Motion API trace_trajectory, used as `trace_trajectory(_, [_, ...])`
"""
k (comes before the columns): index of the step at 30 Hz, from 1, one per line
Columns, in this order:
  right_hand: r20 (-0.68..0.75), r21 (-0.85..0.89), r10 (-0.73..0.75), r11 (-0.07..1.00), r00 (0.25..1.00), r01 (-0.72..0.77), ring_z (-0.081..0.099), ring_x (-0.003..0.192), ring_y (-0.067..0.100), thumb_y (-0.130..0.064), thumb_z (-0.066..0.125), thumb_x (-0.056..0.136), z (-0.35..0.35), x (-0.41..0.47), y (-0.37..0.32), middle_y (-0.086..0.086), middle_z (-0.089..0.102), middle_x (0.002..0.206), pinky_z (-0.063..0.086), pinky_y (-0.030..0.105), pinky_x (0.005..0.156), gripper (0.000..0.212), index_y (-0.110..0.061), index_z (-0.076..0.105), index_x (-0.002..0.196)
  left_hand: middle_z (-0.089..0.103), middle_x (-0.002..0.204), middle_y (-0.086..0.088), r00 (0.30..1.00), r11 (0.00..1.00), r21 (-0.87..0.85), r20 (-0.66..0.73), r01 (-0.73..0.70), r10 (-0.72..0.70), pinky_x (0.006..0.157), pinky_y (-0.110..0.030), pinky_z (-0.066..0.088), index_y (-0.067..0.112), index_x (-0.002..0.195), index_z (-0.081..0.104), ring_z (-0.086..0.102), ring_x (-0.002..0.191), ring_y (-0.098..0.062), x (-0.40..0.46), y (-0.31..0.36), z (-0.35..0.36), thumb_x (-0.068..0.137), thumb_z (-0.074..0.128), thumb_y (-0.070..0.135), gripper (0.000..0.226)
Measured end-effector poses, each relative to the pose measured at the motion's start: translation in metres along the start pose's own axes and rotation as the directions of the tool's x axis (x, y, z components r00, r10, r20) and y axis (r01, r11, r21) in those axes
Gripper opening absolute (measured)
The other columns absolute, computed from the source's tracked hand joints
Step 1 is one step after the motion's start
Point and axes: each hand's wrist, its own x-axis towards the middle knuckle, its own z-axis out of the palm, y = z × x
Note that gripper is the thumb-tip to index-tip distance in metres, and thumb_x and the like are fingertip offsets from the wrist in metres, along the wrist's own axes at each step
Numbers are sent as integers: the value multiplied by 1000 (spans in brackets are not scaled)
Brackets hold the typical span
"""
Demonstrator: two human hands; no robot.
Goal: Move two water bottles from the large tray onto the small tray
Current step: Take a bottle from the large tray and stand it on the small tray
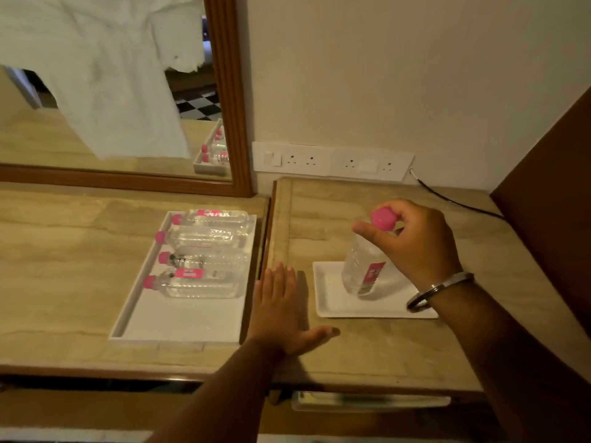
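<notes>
My left hand [281, 310] lies flat on the counter [367, 350], fingers spread wide, between the two trays. My right hand [415, 238], a metal bangle [438, 290] on the wrist, pinches the pink cap of a water bottle [361, 270] tilted over the small tray [335, 302]. Its pink label is too blurred to read. Four bottles [204, 251] lie in the large tray [179, 321]. Sockets [332, 161] line the wall.

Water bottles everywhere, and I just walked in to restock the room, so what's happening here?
A person is shifting clear plastic water bottles with pink caps between trays. The right hand grips one bottle by its neck, slightly tilted over the small white tray. The left hand rests flat on the beige stone counter. Four bottles lie on their sides in the large white tray.
</notes>
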Motion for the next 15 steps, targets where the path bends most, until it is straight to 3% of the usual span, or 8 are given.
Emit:
trace_trajectory(3, [21,14,-13,1000,1000,12,57,61,18,-70,61,65,-3,0,19,-1,64,72,45,26,52,56,-18,64,86,-16,169,-16,997,997,76,72,-8,2,120,-50,-15,16,159,-14,-27,151,-31,-8,21,17,62,34,110,143])
trace_trajectory(9, [66,47,12,999,998,-15,57,62,16,-71,61,64,10,-4,42,-2,64,72,37,19,51,57,-19,65,87,-24,166,-17,990,985,168,126,39,-61,119,-48,-20,12,160,-12,-33,148,-32,-8,25,16,59,27,112,147])
trace_trajectory(15, [62,22,23,999,998,-24,58,66,20,-71,63,62,20,-10,49,2,67,74,48,28,56,57,-19,65,84,-27,165,-16,988,979,199,137,42,-70,119,-47,-21,11,158,-16,-33,148,-32,-7,29,11,58,21,112,147])
